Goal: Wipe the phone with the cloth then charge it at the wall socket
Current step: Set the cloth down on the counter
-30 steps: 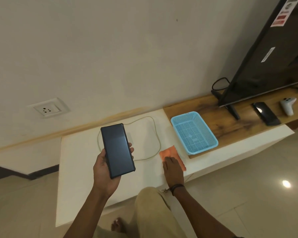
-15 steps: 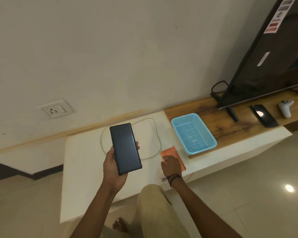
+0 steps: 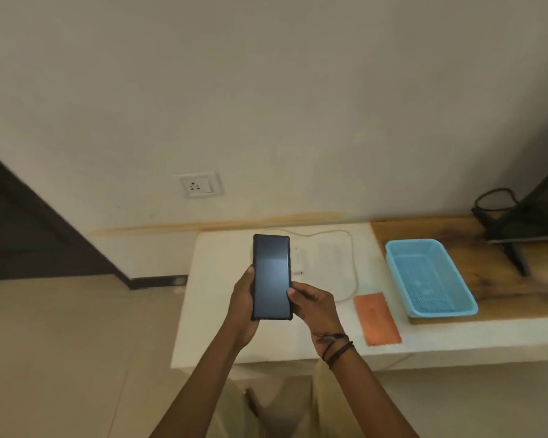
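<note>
The left hand is wrapped round the phone from behind, thumb along its left edge, holding it upright and screen-up above the near part of the white counter. The right hand has closed its fingertips on the phone's right edge, so both hands now share it. The phone looks stiff, flat and glassy, probably slick and breakable if dropped; its dark case gives the edges some bite, so the long sides are the place to hold, leaving the screen free for wiping. The orange cloth lies flat on the counter just right of the hands, untouched, beside the blue basket. A white cable loops behind the phone, and the wall socket sits above on the wall, empty. Half a second ago the right hand rested on the cloth; it has since let go and come across to the phone, and the view has swung left.
</note>
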